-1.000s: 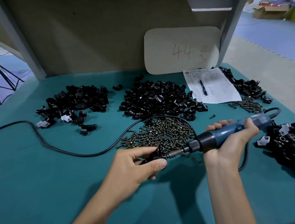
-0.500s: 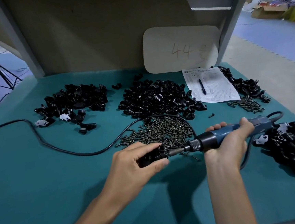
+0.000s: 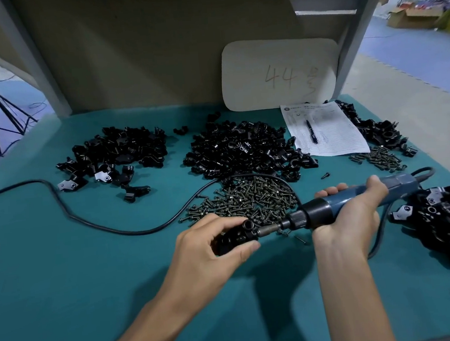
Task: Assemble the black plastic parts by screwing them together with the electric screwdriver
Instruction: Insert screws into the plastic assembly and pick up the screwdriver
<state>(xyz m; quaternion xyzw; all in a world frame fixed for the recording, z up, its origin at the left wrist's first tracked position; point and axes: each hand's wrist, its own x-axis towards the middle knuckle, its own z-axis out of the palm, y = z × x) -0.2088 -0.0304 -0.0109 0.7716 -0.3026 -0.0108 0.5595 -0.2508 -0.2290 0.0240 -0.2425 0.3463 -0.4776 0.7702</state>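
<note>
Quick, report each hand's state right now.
Left hand: grips the black plastic part.
Right hand: grips the electric screwdriver, its bit at the part.

The left hand (image 3: 212, 253) is at the bit end of the electric screwdriver (image 3: 316, 212), thumb and curled fingers pinching a black plastic part (image 3: 235, 236) against the tip, bare forearm reaching in from the lower left. The right hand (image 3: 345, 222) grips the screwdriver's barrel from the near side, fingertips curled over its far edge, thumb towards the cord end, forearm coming up from below.
</note>
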